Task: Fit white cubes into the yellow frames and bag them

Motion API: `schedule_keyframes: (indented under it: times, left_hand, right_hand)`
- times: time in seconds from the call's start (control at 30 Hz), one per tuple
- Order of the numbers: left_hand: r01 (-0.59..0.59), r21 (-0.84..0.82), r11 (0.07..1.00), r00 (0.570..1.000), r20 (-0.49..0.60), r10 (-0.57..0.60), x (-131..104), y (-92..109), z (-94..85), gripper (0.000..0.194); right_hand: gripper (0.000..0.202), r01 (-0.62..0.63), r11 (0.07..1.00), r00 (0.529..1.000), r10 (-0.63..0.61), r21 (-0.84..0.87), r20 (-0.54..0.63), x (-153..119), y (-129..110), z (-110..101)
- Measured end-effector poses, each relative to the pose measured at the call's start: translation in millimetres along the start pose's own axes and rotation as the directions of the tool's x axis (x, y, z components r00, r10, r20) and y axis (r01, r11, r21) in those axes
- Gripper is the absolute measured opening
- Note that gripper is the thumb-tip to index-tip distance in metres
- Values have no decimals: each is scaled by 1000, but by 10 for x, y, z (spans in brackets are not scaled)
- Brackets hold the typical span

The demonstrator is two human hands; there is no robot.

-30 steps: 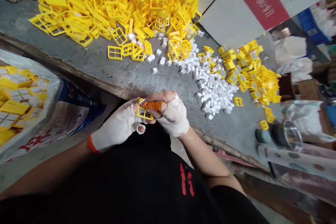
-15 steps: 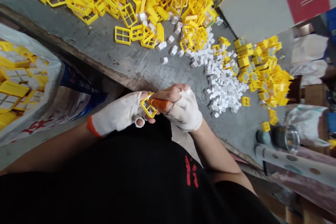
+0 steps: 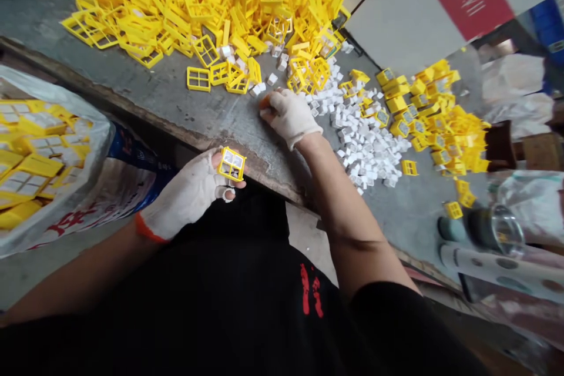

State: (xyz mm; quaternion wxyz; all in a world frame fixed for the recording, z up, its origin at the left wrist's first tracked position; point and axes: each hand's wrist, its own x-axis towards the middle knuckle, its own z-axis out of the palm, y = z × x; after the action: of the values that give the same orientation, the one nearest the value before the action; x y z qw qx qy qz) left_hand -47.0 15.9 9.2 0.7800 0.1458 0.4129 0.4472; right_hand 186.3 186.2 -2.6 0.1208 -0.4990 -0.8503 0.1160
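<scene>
My left hand (image 3: pixel 194 185), in a white fingerless glove with an orange cuff, holds a yellow four-part frame (image 3: pixel 232 164) near the table edge. White pieces fill its two upper compartments; the lower two look dark. Over the table, my right hand (image 3: pixel 288 114) is gloved too, its fingers bent down at the left end of the white pieces (image 3: pixel 368 141). What its fingertips hold, if anything, is hidden. Just beyond them lie a few loose white pieces (image 3: pixel 272 79) and yellow frames (image 3: pixel 198 79).
A large heap of yellow frames (image 3: pixel 167 0) covers the table's far side. More yellow pieces (image 3: pixel 458 135) are piled at the right, near a glass jar (image 3: pixel 506 229). An open sack (image 3: pixel 103 147) of filled yellow frames stands at the left.
My right hand has left the frame and moved up and forward to the loose white pieces. My left hand keeps the frame, now turned face up. The view has shifted slightly.
</scene>
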Motion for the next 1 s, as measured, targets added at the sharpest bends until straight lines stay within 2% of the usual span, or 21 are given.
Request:
schedule_keyframes:
  times: [0.1, 0.2, 0.27, 0.33, 0.43, 0.5, 0.57, 0.63, 0.67, 0.73, 0.83, 0.93, 1.0]
  left_hand:
    - [-73, 31, 997, 997, 18, 73, -3, -17, 11, 35]
    - [-142, 87, 986, 989, 53, 138, 34, -51, 79, 44]
    - [-216, 139, 966, 975, 80, 207, 70, -102, 134, 45]
    - [-312, 198, 929, 948, 128, 291, 99, -174, 173, 42]
    - [-468, 270, 841, 879, 235, 414, 112, -294, 202, 40]
    - [-535, 288, 794, 837, 307, 452, 107, -359, 220, 41]
    - [-557, 280, 782, 813, 376, 444, 100, -403, 253, 41]
    - [-540, 242, 806, 806, 426, 412, 93, -420, 303, 39]
    - [-505, 225, 834, 817, 437, 376, 88, -420, 335, 37]
    - [-372, 219, 902, 866, 432, 252, 76, -405, 408, 35]
    - [-149, 289, 946, 921, 390, 26, 59, -386, 533, 41]
    - [-24, 345, 938, 928, 356, -107, 72, -421, 650, 46]
    - [53, 361, 931, 922, 340, -184, 97, -470, 714, 48]
  right_hand:
    - [25, 30, 961, 988, 14, 276, -154, -469, -164, -73]
    - [25, 92, 819, 961, 75, 566, -265, -1055, -378, -89]
    - [32, 105, 733, 944, 140, 672, -300, -1354, -526, -48]
    - [36, 133, 719, 906, 192, 683, -378, -1543, -647, 7]
    - [27, 190, 805, 839, 165, 562, -519, -1688, -740, 47]
    - [20, 205, 854, 834, 103, 478, -542, -1755, -754, 33]
    - [20, 206, 890, 838, 54, 407, -544, -1831, -745, 2]
    - [22, 212, 923, 827, 6, 322, -563, -1924, -726, -34]
    - [21, 225, 936, 816, -29, 270, -577, -1976, -713, -53]
    - [16, 251, 952, 800, -102, 175, -592, -2087, -684, -92]
    - [16, 271, 957, 813, -170, 104, -557, -2251, -633, -148]
    - [25, 243, 967, 848, -173, 79, -501, -2395, -581, -186]
    - [25, 209, 975, 843, -143, 70, -518, -2478, -551, -202]
